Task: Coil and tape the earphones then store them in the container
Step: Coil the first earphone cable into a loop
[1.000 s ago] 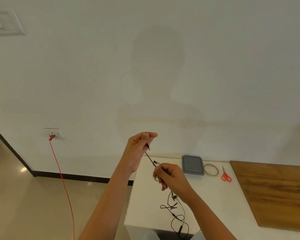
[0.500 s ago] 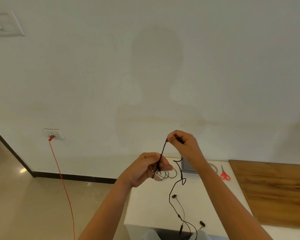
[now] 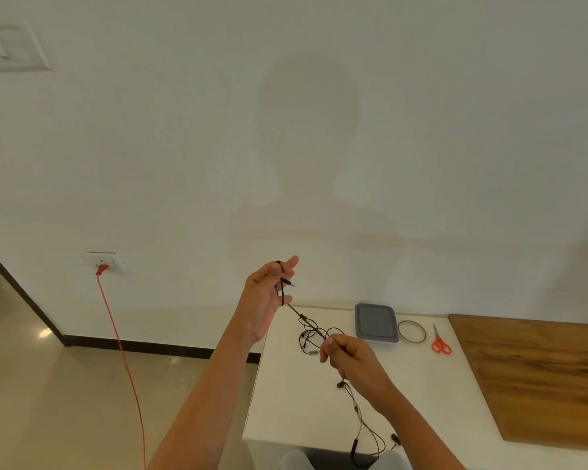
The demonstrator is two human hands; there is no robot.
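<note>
I record a plain white wall [image 3: 455, 130], a faint shadow [image 3: 309, 137] on it, a switch plate [image 3: 7, 49] upper left, and a socket [image 3: 105, 261] feeding a red cable [image 3: 123, 351]. Dark skirting [image 3: 167, 348] meets glossy beige floor [image 3: 65, 401]. A white table [image 3: 455, 385] carries a wooden panel [image 3: 540, 374] at right.

Earphones [image 3: 302, 315] cord hidden inside right hand [image 3: 352, 359], wooden board [image 3: 537, 374] cut by right edge
</note>
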